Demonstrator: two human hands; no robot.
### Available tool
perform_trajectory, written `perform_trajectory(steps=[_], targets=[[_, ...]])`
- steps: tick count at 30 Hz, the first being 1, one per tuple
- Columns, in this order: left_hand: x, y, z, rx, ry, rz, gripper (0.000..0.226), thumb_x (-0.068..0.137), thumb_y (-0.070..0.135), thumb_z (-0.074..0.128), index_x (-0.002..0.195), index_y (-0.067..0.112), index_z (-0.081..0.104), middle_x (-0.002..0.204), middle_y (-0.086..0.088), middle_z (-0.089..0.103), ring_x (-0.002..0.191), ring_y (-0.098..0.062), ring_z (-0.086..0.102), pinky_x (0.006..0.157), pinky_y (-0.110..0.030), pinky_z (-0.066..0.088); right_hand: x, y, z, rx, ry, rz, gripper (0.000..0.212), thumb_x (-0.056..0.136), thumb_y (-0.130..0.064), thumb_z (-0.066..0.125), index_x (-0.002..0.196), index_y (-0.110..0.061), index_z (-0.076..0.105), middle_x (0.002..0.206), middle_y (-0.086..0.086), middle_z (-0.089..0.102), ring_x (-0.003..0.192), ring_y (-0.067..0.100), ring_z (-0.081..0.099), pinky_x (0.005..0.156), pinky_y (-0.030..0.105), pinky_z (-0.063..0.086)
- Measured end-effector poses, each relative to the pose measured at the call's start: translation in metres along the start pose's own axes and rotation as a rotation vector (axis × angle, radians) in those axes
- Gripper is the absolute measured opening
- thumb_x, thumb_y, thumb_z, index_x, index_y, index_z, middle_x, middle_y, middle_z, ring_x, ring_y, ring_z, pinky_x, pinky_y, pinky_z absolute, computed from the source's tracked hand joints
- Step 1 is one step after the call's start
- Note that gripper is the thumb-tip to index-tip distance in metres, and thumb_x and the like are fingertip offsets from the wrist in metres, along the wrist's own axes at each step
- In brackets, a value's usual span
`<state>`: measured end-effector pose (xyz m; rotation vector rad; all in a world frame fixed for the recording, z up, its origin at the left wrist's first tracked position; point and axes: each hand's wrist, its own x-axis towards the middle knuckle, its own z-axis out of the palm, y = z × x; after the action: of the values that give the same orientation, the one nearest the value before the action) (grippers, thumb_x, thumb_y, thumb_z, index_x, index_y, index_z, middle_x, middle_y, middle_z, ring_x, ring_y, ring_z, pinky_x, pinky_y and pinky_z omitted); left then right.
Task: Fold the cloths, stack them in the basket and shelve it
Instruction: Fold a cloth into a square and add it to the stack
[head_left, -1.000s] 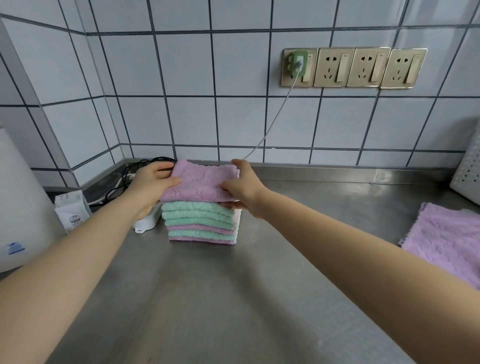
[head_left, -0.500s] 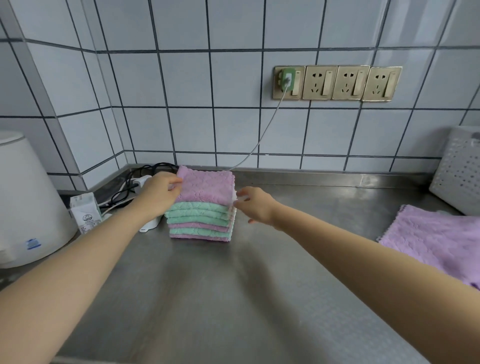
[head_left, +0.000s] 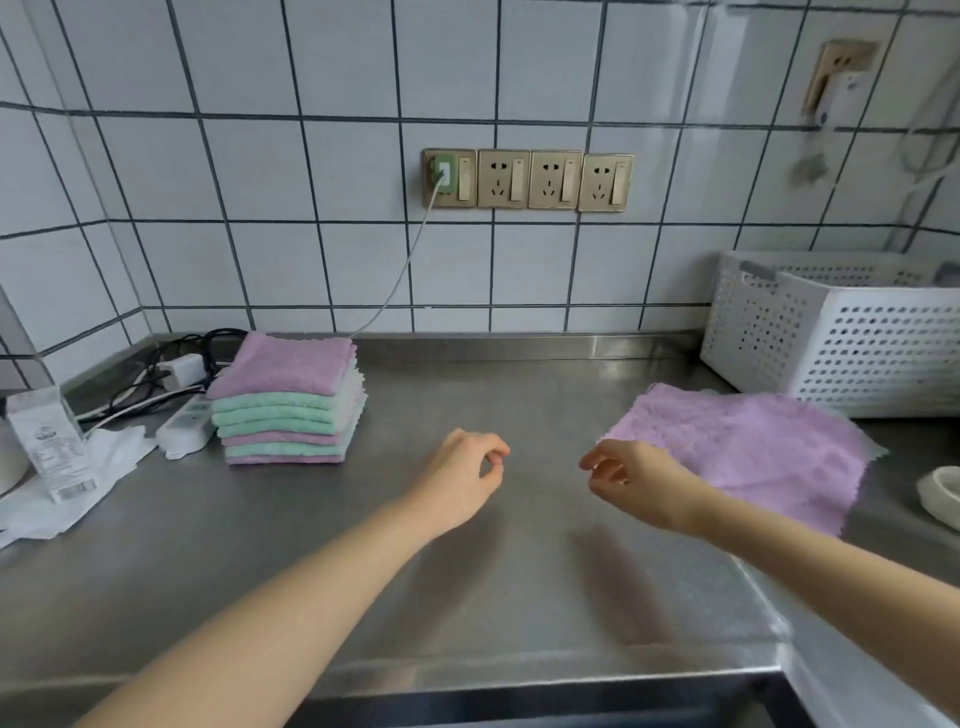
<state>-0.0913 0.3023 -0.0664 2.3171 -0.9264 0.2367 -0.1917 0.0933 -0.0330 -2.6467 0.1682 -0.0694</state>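
Observation:
A stack of folded cloths, purple and mint green with a purple one on top, stands at the back left of the steel counter. An unfolded purple cloth lies flat on the right, in front of a white perforated basket. My left hand hovers over the counter's middle, fingers loosely curled, holding nothing. My right hand hangs just left of the unfolded cloth's near corner, also loosely curled and holding nothing.
A white power strip and tangled black cables lie left of the stack, with a small carton and crumpled paper. A roll of tape sits at the far right. Wall sockets hold a charger and cable.
Both hands let go of the top purple cloth on the stack and pulled back to the middle of the counter. The view swung right, bringing the basket and flat cloth into sight.

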Motion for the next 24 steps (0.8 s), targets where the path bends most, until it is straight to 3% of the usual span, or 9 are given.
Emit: perform_trajectory(steps=[5, 8, 13, 16, 18, 22, 24], targets=[[0.024, 0.058, 0.058, 0.006, -0.143, 0.077, 0.026, 0.092, 0.018, 0.053, 0.115, 0.014, 0.064, 0.113, -0.002, 0.066, 0.110, -0.023, 0.051, 0.096, -0.030, 0.040, -0.024, 0.079, -0.036, -0.142, 0.091, 0.097, 0.023, 0.086, -0.010, 0.056, 0.106, -0.015, 0.065, 0.095, 0.000, 0.068, 0.092, 0.019, 0.064, 0.084, 0.027, 0.050], [0.040, 0.080, 0.081, 0.023, -0.214, 0.139, 0.030, 0.091, 0.014, 0.052, 0.119, 0.012, 0.062, 0.120, -0.006, 0.061, 0.112, -0.025, 0.047, 0.098, -0.032, 0.039, -0.033, 0.110, -0.046, -0.231, 0.185, 0.061, 0.008, 0.088, -0.016, 0.061, 0.091, -0.014, 0.068, 0.087, 0.000, 0.068, 0.081, 0.018, 0.064, 0.075, 0.025, 0.049], [0.061, 0.096, 0.109, 0.113, -0.299, 0.241, 0.034, 0.089, 0.020, 0.054, 0.123, 0.014, 0.057, 0.127, 0.000, 0.056, 0.122, -0.022, 0.044, 0.101, -0.035, 0.039, -0.025, 0.140, -0.044, -0.367, 0.186, 0.058, 0.021, 0.089, -0.026, 0.059, 0.106, -0.013, 0.061, 0.099, 0.003, 0.057, 0.085, 0.022, 0.059, 0.074, 0.033, 0.047], [0.072, 0.098, 0.121, 0.192, -0.308, 0.295, 0.024, 0.088, 0.024, 0.050, 0.108, 0.015, 0.061, 0.115, -0.001, 0.060, 0.110, -0.023, 0.051, 0.094, -0.040, 0.044, -0.015, 0.141, -0.040, -0.405, 0.192, -0.004, 0.023, 0.084, -0.033, 0.061, 0.102, -0.018, 0.060, 0.098, 0.004, 0.053, 0.086, 0.026, 0.057, 0.062, 0.041, 0.049], [0.077, 0.098, 0.127, 0.239, -0.313, 0.319, 0.023, 0.090, 0.029, 0.048, 0.105, 0.016, 0.060, 0.111, -0.002, 0.061, 0.107, -0.024, 0.052, 0.091, -0.040, 0.045, -0.008, 0.139, -0.038, -0.469, 0.215, -0.048, 0.023, 0.087, -0.038, 0.051, 0.100, -0.022, 0.062, 0.097, 0.002, 0.053, 0.088, 0.025, 0.056, 0.057, 0.041, 0.050], [0.083, 0.100, 0.127, 0.314, -0.316, 0.348, 0.035, 0.090, 0.046, 0.051, 0.105, 0.015, 0.056, 0.111, -0.002, 0.060, 0.107, -0.022, 0.050, 0.084, -0.035, 0.045, 0.007, 0.133, -0.050, -0.479, 0.259, 0.020, 0.022, 0.097, -0.024, 0.044, 0.101, -0.022, 0.066, 0.102, 0.001, 0.054, 0.088, 0.023, 0.058, 0.055, 0.032, 0.041], [0.083, 0.105, 0.123, 0.291, -0.298, 0.330, 0.033, 0.090, 0.045, 0.053, 0.099, 0.013, 0.054, 0.108, -0.004, 0.061, 0.102, -0.022, 0.051, 0.073, -0.032, 0.040, 0.013, 0.129, -0.057, -0.459, 0.318, 0.015, 0.022, 0.096, -0.021, 0.046, 0.099, -0.022, 0.067, 0.100, 0.001, 0.056, 0.083, 0.026, 0.061, 0.057, 0.034, 0.047]])
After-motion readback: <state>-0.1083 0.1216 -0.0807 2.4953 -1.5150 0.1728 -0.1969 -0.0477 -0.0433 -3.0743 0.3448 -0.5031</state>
